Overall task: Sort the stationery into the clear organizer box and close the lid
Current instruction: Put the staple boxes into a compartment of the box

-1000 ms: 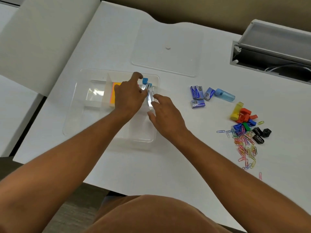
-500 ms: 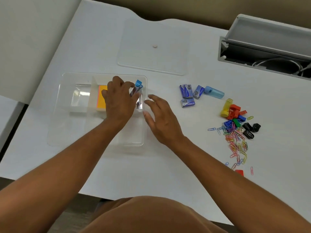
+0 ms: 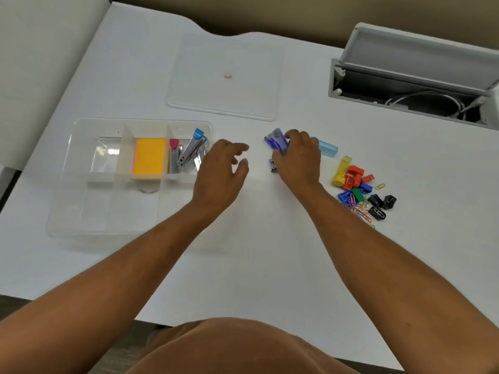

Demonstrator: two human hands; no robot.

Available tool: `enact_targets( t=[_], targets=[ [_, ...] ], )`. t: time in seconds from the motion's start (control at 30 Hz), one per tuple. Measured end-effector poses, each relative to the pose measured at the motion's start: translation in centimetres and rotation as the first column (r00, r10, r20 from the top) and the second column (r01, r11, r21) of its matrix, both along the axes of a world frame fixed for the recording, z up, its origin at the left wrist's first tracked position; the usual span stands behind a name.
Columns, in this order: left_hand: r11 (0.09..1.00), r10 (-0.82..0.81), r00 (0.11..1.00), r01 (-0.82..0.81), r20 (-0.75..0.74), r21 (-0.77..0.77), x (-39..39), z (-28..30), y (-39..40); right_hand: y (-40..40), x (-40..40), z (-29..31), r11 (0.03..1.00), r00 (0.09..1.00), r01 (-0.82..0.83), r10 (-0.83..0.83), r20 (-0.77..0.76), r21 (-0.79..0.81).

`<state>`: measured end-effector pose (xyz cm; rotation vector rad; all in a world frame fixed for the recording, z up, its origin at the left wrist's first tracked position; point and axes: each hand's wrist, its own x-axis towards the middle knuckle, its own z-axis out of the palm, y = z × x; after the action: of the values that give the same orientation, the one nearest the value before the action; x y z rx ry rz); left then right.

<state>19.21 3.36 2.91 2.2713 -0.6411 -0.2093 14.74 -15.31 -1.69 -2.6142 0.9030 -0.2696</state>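
Note:
The clear organizer box (image 3: 81, 201) stands open at the left. Its back row holds orange sticky notes (image 3: 149, 155) and a silver stapler with a blue tip (image 3: 192, 148). Its flat clear lid (image 3: 225, 76) lies behind it on the table. My left hand (image 3: 220, 171) hovers just right of the box, fingers loosely spread, holding nothing. My right hand (image 3: 297, 157) is curled over the small blue staple boxes (image 3: 275, 139), gripping them; one more staple box (image 3: 273, 166) peeks out below it. A light blue tube (image 3: 328, 147) lies beside that hand.
At the right lie a yellow tube (image 3: 341, 171), red, blue, green and black binder clips (image 3: 356, 184), and several coloured paper clips (image 3: 361, 210). An open grey cable tray (image 3: 405, 95) with wires sits at the back right. The table edge runs near my body.
My left hand let go of the stapler in the box and drew out to the right. My right hand moved right from the box onto the staple boxes.

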Motion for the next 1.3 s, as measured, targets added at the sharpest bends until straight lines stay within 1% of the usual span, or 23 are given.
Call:
enact_targets(
  t=[0.1,0.2,0.23,0.3,0.33,0.37,0.4,0.47,0.53,0.6,0.67,0.7,0.77,0.8,0.83,0.9,0.97,1.0,1.07,1.13,1.17,1.23,1.3],
  targets=[
    [0.994,0.072,0.949,-0.095,-0.306,-0.060,-0.7,-0.1,-1.7,-0.1,0.1,0.2,0.995,0.999,0.019,-0.024,0.044,0.100],
    [0.967,0.144,0.838,-0.231,-0.526,-0.104,-1.2,-0.3,-3.2,0.4,-1.0,0.8,0.975,0.987,0.043,-0.075,0.140,0.217],
    [0.950,0.148,0.780,-0.283,-0.608,-0.132,-1.3,-0.4,-3.6,0.8,-1.5,1.2,0.966,0.981,0.028,-0.075,0.179,0.256],
    [0.896,0.083,0.616,-0.391,-0.783,-0.213,-1.5,-0.5,-4.1,2.0,-2.7,1.9,0.943,0.964,-0.043,-0.048,0.263,0.331],
    [0.862,0.016,0.540,-0.434,-0.841,-0.263,-1.6,-0.6,-4.2,2.7,-3.3,2.2,0.931,0.955,-0.093,-0.016,0.295,0.354],
    [0.830,-0.036,0.505,-0.465,-0.863,-0.307,-1.7,-0.7,-4.2,3.3,-3.9,2.4,0.921,0.949,-0.148,0.029,0.315,0.361],
    [0.805,-0.049,0.507,-0.490,-0.861,-0.334,-1.7,-0.7,-4.1,3.8,-4.4,2.6,0.911,0.945,-0.196,0.077,0.318,0.362],
    [0.767,0.020,0.555,-0.542,-0.832,-0.343,-1.6,-0.8,-3.8,4.0,-4.9,2.7,0.891,0.943,-0.249,0.134,0.306,0.379],
    [0.752,0.127,0.599,-0.578,-0.791,-0.317,-1.3,-0.8,-3.3,3.2,-4.5,2.6,0.898,0.943,-0.224,0.101,0.318,0.380],
    [0.761,0.184,0.618,-0.581,-0.764,-0.287,-1.0,-0.7,-2.5,1.9,-3.5,2.4,0.946,0.943,-0.159,0.062,0.326,0.281],
    [0.796,0.214,0.656,-0.546,-0.724,-0.260,-0.9,-0.3,-1.4,0.8,-1.7,2.2,0.980,0.955,-0.152,0.112,0.273,0.129],
    [0.813,0.218,0.677,-0.525,-0.703,-0.253,-0.9,-0.1,-0.7,0.3,-0.8,2.0,0.983,0.967,-0.172,0.156,0.202,0.066],
    [0.833,0.197,0.710,-0.485,-0.676,-0.267,-1.1,0.4,0.7,-0.3,1.1,1.2,0.973,0.974,-0.225,0.224,-0.033,-0.043],
    [0.840,0.179,0.726,-0.465,-0.664,-0.281,-1.2,0.6,1.6,-0.4,1.8,0.8,0.963,0.959,-0.253,0.237,-0.153,-0.095],
    [0.847,0.168,0.744,-0.444,-0.647,-0.291,-1.3,0.8,2.4,-0.5,2.4,0.3,0.950,0.941,-0.280,0.244,-0.235,-0.135],
    [0.870,0.165,0.783,-0.402,-0.600,-0.286,-1.3,1.1,4.1,-0.3,3.1,-0.2,0.938,0.924,-0.308,0.255,-0.285,-0.160],
    [0.888,0.181,0.817,-0.375,-0.548,-0.266,-1.1,1.4,5.9,0.1,3.2,-0.3,0.945,0.933,-0.300,0.261,-0.249,-0.133],
    [0.894,0.196,0.832,-0.369,-0.519,-0.255,-1.0,1.5,6.9,0.5,3.0,-0.1,0.952,0.945,-0.289,0.267,-0.191,-0.096],
    [0.920,0.233,0.892,-0.332,-0.389,-0.210,-0.7,1.3,9.3,2.0,2.5,1.0,0.965,0.966,-0.257,0.256,0.033,0.048],
    [0.958,0.249,0.952,-0.269,-0.179,-0.099,-0.1,1.0,11.8,4.8,1.9,2.9,0.936,0.943,-0.252,0.179,0.282,0.247],
    [0.968,0.240,0.966,-0.245,-0.096,-0.048,0.2,0.7,13.0,6.5,1.6,3.8,0.907,0.922,-0.263,0.137,0.361,0.327],
    [0.982,0.190,0.982,-0.190,-0.015,0.017,0.9,-0.1,14.7,10.0,0.7,5.2,0.843,0.900,-0.294,0.085,0.428,0.451],
    [0.989,0.111,0.994,-0.112,0.009,0.094,1.4,-0.8,15.5,13.2,-0.1,5.8,0.793,0.894,-0.333,0.095,0.437,0.510]
  ],
)
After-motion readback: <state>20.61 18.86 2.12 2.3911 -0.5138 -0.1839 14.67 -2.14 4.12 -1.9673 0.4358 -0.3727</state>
